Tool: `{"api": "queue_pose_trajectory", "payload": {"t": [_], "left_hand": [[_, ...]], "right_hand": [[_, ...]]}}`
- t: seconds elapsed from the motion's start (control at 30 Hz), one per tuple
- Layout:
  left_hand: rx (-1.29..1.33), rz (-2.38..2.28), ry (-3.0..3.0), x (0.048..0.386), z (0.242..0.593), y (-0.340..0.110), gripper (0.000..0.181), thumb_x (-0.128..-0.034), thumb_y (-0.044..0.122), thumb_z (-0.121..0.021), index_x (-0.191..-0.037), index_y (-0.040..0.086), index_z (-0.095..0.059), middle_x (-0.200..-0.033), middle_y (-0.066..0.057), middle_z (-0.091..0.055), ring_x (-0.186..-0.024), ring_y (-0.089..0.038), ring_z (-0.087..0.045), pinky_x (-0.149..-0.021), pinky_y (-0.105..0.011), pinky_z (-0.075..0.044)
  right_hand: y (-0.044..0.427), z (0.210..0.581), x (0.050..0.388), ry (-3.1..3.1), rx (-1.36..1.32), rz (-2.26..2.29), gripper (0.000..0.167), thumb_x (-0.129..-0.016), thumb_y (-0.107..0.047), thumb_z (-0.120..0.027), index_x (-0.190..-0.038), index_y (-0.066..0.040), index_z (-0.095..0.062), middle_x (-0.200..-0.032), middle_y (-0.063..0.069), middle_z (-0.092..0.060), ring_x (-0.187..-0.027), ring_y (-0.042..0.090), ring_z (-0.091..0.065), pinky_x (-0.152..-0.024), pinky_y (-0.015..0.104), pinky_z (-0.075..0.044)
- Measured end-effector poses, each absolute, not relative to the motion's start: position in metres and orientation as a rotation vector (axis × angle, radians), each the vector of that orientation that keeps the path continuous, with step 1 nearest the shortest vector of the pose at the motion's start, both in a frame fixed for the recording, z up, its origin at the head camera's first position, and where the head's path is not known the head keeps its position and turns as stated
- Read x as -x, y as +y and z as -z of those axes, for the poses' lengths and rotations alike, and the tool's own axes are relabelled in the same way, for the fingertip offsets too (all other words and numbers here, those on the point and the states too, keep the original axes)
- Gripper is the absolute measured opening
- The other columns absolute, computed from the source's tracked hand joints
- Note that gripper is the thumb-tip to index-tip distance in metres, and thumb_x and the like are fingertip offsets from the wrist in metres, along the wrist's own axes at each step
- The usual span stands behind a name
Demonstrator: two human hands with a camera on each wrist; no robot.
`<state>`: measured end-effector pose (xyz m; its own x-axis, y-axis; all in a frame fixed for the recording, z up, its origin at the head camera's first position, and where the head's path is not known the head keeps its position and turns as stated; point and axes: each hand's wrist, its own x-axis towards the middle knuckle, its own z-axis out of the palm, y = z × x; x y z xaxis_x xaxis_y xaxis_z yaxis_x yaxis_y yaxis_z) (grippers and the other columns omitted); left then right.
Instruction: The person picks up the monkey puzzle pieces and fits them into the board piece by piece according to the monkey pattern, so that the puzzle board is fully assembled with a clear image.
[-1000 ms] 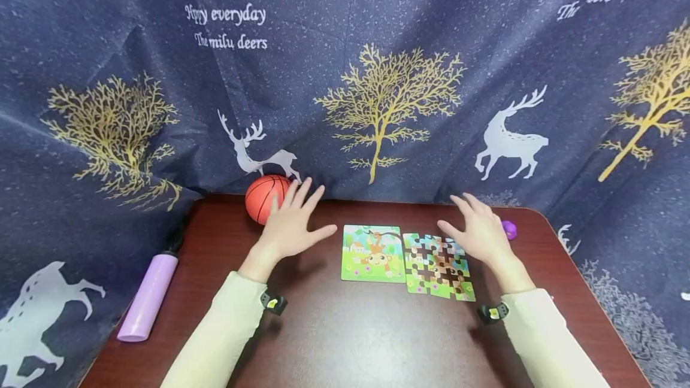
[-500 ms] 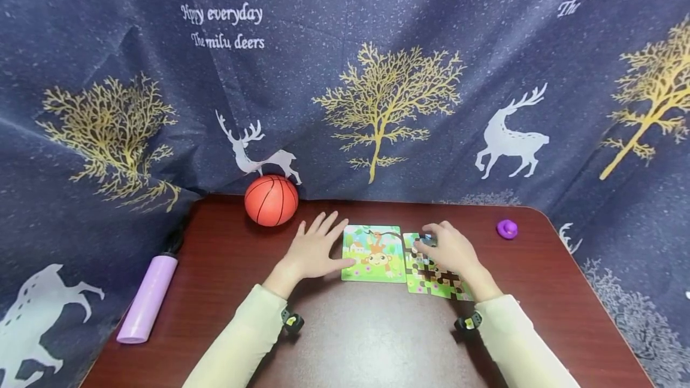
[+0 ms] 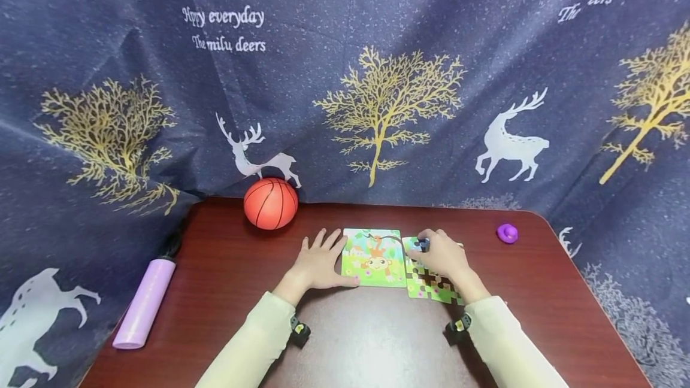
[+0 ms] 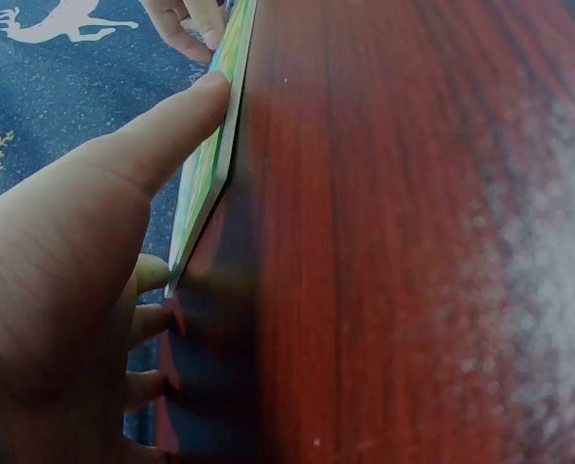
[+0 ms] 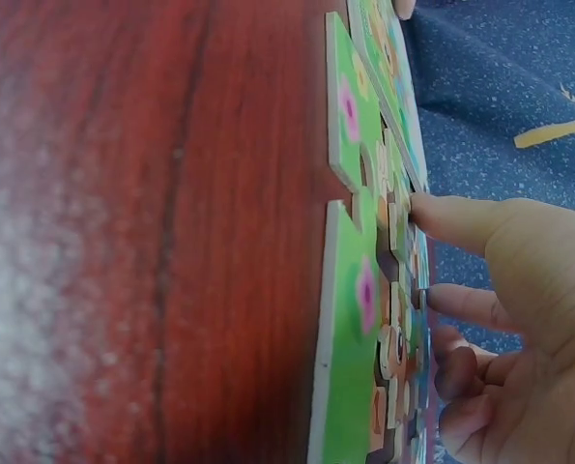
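Note:
My left hand reaches with spread fingers to the left side of a square monkey picture board; its thumb lies along the lower left corner. In the left wrist view, the thumb rests on the board's edge and the other fingertips lie at its far side. Right of the board lies a jigsaw puzzle of loosely fitted pieces with gaps. Over its upper part, my right hand holds a puzzle piece between thumb and index finger. The right wrist view shows the other fingers curled; the held piece is mostly hidden.
An orange basketball sits at the back left of the brown table. A lilac cylinder with a black end lies along the left edge. Toward the back right is a small purple object. A patterned curtain hangs behind the table.
My left hand has come down and right from near the basketball to the board. My right hand has moved left and down onto the puzzle, its fingers closing on a piece.

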<state>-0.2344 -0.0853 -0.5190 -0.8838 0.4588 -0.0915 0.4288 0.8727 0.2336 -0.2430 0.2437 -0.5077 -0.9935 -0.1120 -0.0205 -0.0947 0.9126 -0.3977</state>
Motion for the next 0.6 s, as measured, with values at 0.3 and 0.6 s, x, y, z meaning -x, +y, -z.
{"api": "queue_pose_trajectory", "payload": {"t": [0.3, 0.6], "left_hand": [[-0.699, -0.294, 2.902, 0.234, 0.518, -0.084, 0.118, -0.0748, 0.089, -0.061, -0.165, 0.019, -0.032, -0.171, -0.006, -0.023, -0.156, -0.041, -0.016, -0.114, -0.074, -0.02], [-0.696, -0.316, 2.899, 0.234, 0.518, -0.084, 0.117, -0.0747, 0.086, -0.065, -0.164, 0.017, -0.033, -0.171, -0.007, -0.024, -0.155, -0.043, -0.017, -0.112, -0.077, -0.02]], "right_hand": [[0.247, 0.507, 0.25, 3.011, 0.16, 0.649, 0.065, -0.086, -0.054, -0.079, -0.132, -0.01, -0.066, -0.118, 0.015, -0.065, -0.105, 0.036, -0.065, -0.083, 0.06, -0.051], [0.247, 0.507, 0.256, 2.993, 0.169, 0.679, 0.062, -0.081, -0.054, -0.083, -0.121, -0.008, -0.069, -0.106, 0.011, -0.068, -0.093, 0.031, -0.064, -0.08, 0.059, -0.05]]}}
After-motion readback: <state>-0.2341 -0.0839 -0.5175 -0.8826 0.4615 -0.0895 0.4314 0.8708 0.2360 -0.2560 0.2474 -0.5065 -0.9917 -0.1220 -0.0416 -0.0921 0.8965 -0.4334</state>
